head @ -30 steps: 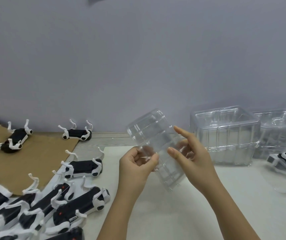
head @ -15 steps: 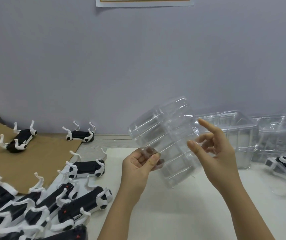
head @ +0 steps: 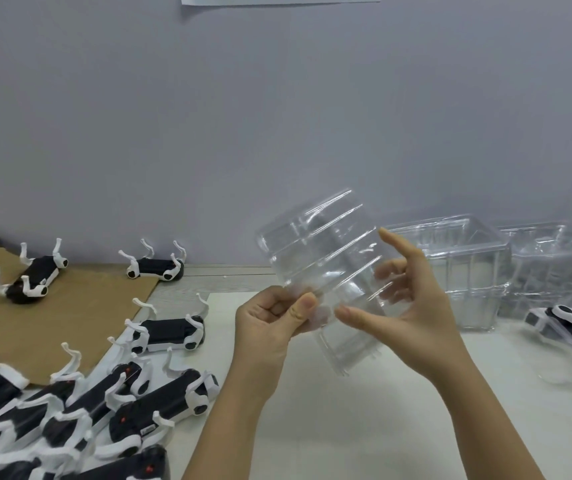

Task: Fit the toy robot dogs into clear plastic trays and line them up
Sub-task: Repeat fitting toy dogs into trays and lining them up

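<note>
fingertips (head: 307, 303) of my left hand (head: 267, 327) are pinching the tilted clear tray (head: 322, 251); my right hand (head: 416, 306) is hovering open behind it.

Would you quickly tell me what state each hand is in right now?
Left hand: pinching the clear tray.
Right hand: open, fingers spread around the tray; contact unclear.

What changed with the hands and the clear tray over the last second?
The clear tray rose and its top swung right, the left hand pinching its lower edge throughout. The right hand lifted off its front and spreads open beside it. Toy dogs and tray stacks stayed put.
</note>
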### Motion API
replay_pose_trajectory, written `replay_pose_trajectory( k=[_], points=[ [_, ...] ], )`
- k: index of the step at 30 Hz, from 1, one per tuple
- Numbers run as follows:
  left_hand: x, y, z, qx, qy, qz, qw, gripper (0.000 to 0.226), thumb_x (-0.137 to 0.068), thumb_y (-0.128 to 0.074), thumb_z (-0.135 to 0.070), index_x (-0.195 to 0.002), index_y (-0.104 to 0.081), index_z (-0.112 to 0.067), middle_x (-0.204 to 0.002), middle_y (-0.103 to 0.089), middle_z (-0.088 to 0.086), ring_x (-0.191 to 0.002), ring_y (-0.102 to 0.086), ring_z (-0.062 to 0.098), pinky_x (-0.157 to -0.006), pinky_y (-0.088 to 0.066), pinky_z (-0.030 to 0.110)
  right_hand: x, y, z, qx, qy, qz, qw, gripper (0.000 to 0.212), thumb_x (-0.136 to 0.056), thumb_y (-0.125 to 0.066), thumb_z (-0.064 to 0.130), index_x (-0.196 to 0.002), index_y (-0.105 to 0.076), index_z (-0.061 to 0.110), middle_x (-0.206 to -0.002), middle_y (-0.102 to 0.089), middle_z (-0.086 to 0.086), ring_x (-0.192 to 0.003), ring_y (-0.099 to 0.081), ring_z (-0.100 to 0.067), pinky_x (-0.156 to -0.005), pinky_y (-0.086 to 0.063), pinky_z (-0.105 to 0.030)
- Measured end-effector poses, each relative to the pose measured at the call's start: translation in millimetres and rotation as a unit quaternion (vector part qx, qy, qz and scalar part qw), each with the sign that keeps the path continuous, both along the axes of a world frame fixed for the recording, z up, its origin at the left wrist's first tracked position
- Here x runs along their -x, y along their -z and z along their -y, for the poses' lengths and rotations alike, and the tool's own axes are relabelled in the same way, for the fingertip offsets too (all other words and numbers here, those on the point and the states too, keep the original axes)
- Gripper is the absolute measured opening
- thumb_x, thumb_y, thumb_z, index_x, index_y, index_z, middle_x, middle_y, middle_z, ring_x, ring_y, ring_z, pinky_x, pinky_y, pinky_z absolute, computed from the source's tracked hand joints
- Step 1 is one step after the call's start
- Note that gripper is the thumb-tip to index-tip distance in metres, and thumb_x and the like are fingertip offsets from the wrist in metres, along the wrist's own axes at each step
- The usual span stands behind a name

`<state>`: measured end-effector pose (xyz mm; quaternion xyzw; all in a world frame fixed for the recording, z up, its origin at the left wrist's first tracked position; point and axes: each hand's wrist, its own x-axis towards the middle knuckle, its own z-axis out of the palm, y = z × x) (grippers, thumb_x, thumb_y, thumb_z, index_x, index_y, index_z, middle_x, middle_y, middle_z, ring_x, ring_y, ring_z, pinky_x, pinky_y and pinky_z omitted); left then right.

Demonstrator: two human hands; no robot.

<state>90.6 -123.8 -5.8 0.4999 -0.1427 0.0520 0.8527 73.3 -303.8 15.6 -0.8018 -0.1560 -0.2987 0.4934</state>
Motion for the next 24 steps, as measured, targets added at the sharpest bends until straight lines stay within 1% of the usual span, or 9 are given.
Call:
replay_pose_trajectory(
  k=[3,8,10,12,15,18,21,23,24],
  points=[
    [-5,11,2,0.055,-0.029,-0.037,0.997,0.006,-0.071,-0.075,-0.016,-0.076,-0.078,-0.017,-0.082,-0.075,0.007,-0.072,-0.073,0.021,-0.067,-0.058,0.027,1,-4,12,-0.042,0.057,0.039,0.997,0.096,-0.049,-0.081,0.057,-0.133,-0.035,0.063,-0.095,-0.053,0.024,-0.079,-0.053,-0.004,-0.075,-0.044,-0.008],
    [-34,46,12,0.269,-0.014,-0.191,0.944,0.01,-0.086,-0.058,-0.008,-0.087,-0.068,-0.008,-0.082,-0.073,0.004,-0.073,-0.072,0.013,-0.066,-0.06,0.027,0,-8,23,-0.115,0.13,0.08,0.982,0.096,-0.051,-0.081,0.056,-0.133,-0.031,0.062,-0.096,-0.051,0.029,-0.083,-0.053,-0.003,-0.077,-0.043,-0.009],
    [-49,60,24,0.309,-0.017,-0.243,0.919,0.016,-0.097,-0.049,-0.006,-0.09,-0.063,-0.009,-0.079,-0.073,0.003,-0.071,-0.072,0.01,-0.068,-0.06,0.025,-1,-7,21,-0.119,0.135,0.087,0.98,0.097,-0.053,-0.081,0.054,-0.135,-0.031,0.059,-0.097,-0.051,0.023,-0.085,-0.054,-0.003,-0.078,-0.044,-0.01],
    [-62,70,34,0.308,-0.032,-0.271,0.912,0.018,-0.1,-0.046,-0.007,-0.091,-0.061,-0.009,-0.083,-0.071,0.003,-0.076,-0.069,0.011,-0.08,-0.055,0.027,-2,-5,18,-0.122,0.138,0.096,0.978,0.096,-0.054,-0.081,0.053,-0.136,-0.031,0.057,-0.098,-0.051,0.021,-0.086,-0.054,-0.001,-0.077,-0.044,-0.01],
    [-82,79,47,0.181,-0.08,-0.335,0.921,0.014,-0.097,-0.058,-0.013,-0.087,-0.062,-0.004,-0.084,-0.065,0.007,-0.077,-0.065,0.017,-0.085,-0.051,0.032,-3,0,16,-0.124,0.129,0.085,0.98,0.096,-0.053,-0.081,0.054,-0.135,-0.031,0.061,-0.1,-0.052,0.018,-0.086,-0.054,-0.004,-0.077,-0.043,-0.009],
    [-93,74,54,0.043,-0.122,-0.389,0.912,0.03,-0.088,-0.072,-0.021,-0.073,-0.059,0.002,-0.062,-0.064,0.006,-0.054,-0.065,0.014,-0.057,-0.057,0.025,-5,4,16,-0.112,0.12,0.068,0.984,0.097,-0.052,-0.08,0.055,-0.135,-0.03,0.061,-0.101,-0.052,0.016,-0.088,-0.053,-0.002,-0.078,-0.041,-0.006],
    [-93,69,50,-0.105,-0.151,-0.373,0.909,0.034,-0.088,-0.072,-0.02,-0.067,-0.056,0.001,-0.054,-0.06,0.009,-0.041,-0.06,0.019,-0.042,-0.053,0.026,-5,7,15,-0.102,0.115,0.047,0.987,0.098,-0.051,-0.079,0.058,-0.135,-0.03,0.061,-0.101,-0.05,0.018,-0.087,-0.051,-0.003,-0.077,-0.04,-0.005],
    [-86,67,45,-0.228,-0.207,-0.336,0.89,0.029,-0.09,-0.067,-0.017,-0.067,-0.053,-0.004,-0.052,-0.058,0.007,-0.034,-0.055,0.019,-0.043,-0.047,0.024,-5,9,12,-0.089,0.113,0.038,0.989,0.097,-0.052,-0.079,0.058,-0.133,-0.028,0.065,-0.1,-0.048,0.022,-0.087,-0.05,-0.003,-0.076,-0.04,-0.008],
    [-81,65,42,-0.249,-0.24,-0.303,0.888,0.029,-0.09,-0.064,-0.018,-0.068,-0.05,-0.006,-0.051,-0.057,0.005,-0.033,-0.054,0.018,-0.044,-0.044,0.023,-6,10,10,-0.071,0.118,0.039,0.99,0.097,-0.054,-0.081,0.056,-0.132,-0.026,0.068,-0.1,-0.047,0.022,-0.087,-0.05,-0.003,-0.075,-0.04,-0.01]
  ],
)
